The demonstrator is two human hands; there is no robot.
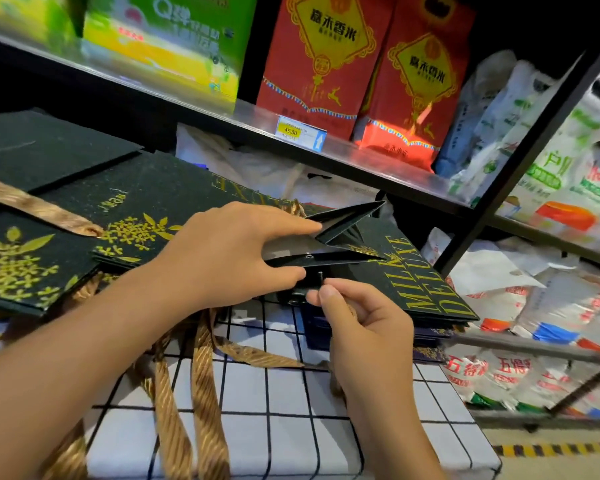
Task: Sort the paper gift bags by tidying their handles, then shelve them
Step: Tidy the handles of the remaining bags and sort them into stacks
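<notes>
On the checkered white cloth (291, 427), a stack of flat black gift bags (426, 271) printed "MILK DELUXE" in gold lies under both hands. The left hand (222, 251) reaches over the top bag's open mouth: its index finger lies nearly straight along the upper folded flap, its thumb presses below the lower flap, and the black paper edge is pinched between them, spreading the mouth into a narrow wedge. The right hand (361, 327) sits just beneath, its fingers curled; thumb and forefinger meet at a small dark point at the bag's rim, near a metal eyelet, though what they pinch is too small to tell. Gold striped ribbon handles (201, 375) trail from under the bags across the cloth toward the person. More black bags with gold flower prints (14, 265) lie overlapped to the left, one with a ribbon across it. Above, a metal shelf (194, 98) carries red packages (319, 57), a green box (167, 39) and a yellow price tag (291, 130). White sacks (520, 306) are piled to the right.
</notes>
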